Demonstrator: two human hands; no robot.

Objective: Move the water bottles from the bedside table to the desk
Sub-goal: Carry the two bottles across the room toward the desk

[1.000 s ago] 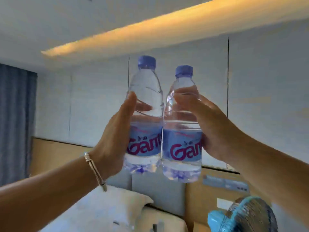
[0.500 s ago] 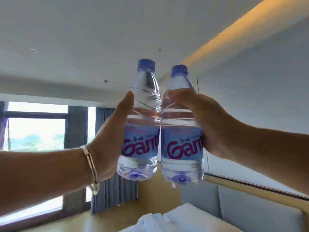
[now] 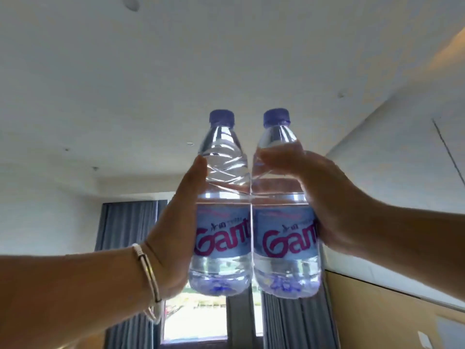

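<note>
Held up side by side and touching, the left bottle [image 3: 222, 217] sits in the left hand's [image 3: 173, 238] grip, the right bottle [image 3: 284, 222] in the right hand's [image 3: 334, 205] grip.

Two clear plastic water bottles are held upright in the air in front of the grey curtain [image 3: 130, 248], side by side and touching along their bodies. The left bottle [image 3: 222, 210] and the right bottle [image 3: 283, 222] match: purple screw cap on, pale blue label with magenta lettering, ribbed shoulder, both full of water.
</note>
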